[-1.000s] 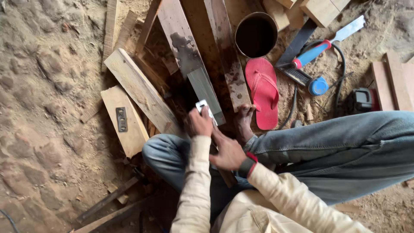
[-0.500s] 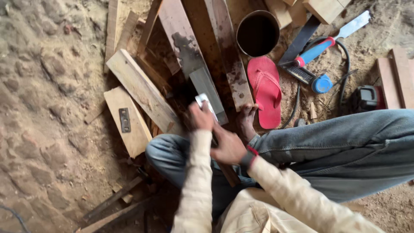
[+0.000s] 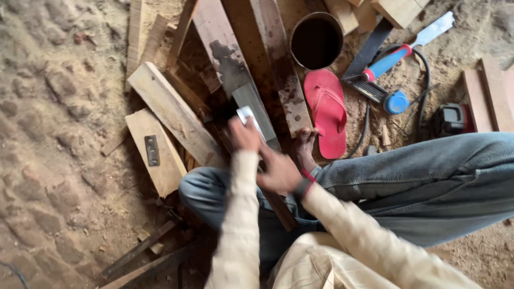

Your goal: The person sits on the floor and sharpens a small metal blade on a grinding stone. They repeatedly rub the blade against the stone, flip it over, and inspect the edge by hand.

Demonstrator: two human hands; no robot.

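Observation:
I sit on sandy ground in blue jeans [image 3: 407, 182] and cream sleeves. My left hand [image 3: 243, 135] is closed around a small white flat object [image 3: 247, 115] and holds it over a grey metal-faced plank [image 3: 256, 109]. My right hand [image 3: 278, 171], wearing a dark wrist strap, hovers just behind it above my knee; it is motion-blurred and whether it holds anything is unclear. A bare foot [image 3: 305, 147] rests on the planks.
Wooden boards [image 3: 171, 109] lie fanned out ahead, one with a metal plate [image 3: 152, 150]. A dark round bucket [image 3: 317, 40], a red flip-flop [image 3: 326, 112], a blue-handled saw [image 3: 407, 48], a blue round tool [image 3: 397, 101] and a black-red power tool [image 3: 452, 119] lie to the right.
Both hands shifted slightly while staying together over the plank; the view has tilted a little. The white object stays in my left hand.

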